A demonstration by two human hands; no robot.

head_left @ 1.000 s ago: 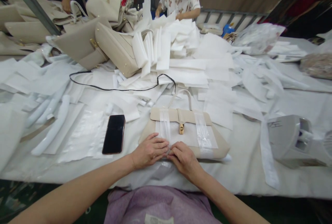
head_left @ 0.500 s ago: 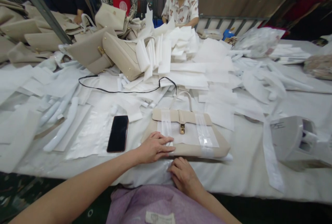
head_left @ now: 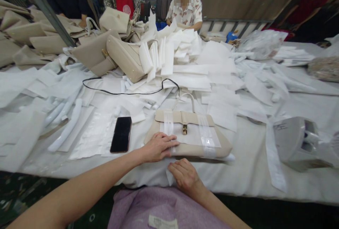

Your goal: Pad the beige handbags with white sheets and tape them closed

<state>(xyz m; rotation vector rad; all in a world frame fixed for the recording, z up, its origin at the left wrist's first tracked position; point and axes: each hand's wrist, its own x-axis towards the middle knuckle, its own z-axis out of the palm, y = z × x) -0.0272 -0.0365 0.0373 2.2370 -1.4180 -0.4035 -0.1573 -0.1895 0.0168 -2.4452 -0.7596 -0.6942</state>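
Lower now than a second ago, the right hand had come away from the handbag's bottom edge, where it had met the left hand, and was down at the near edge of the counter. The left had stayed on the bag, its fingers outstretched and loosely parted, lying flat and gripping nothing. The right was curled nearly closed beside a pale, filmy edge; from where I stood I couldn't tell whether it had hold of that.

The beige, smooth-sided handbag lay flat on the counter in front of the person, flaring wider toward its base, its slim arched handle pointing away. Two glossy clear strips ran down over its flap, and a matte white sheet lay beneath them, behind the gold-coloured clasp. The right strip reached the lower edge, slightly wrinkled and shiny. The left strip ran toward the fingers, so its lower end was hidden and I couldn't judge whether it was finished. The handle looked bare. A soft white roll poked out at the bag's right corner, and a black phone lay to its left.
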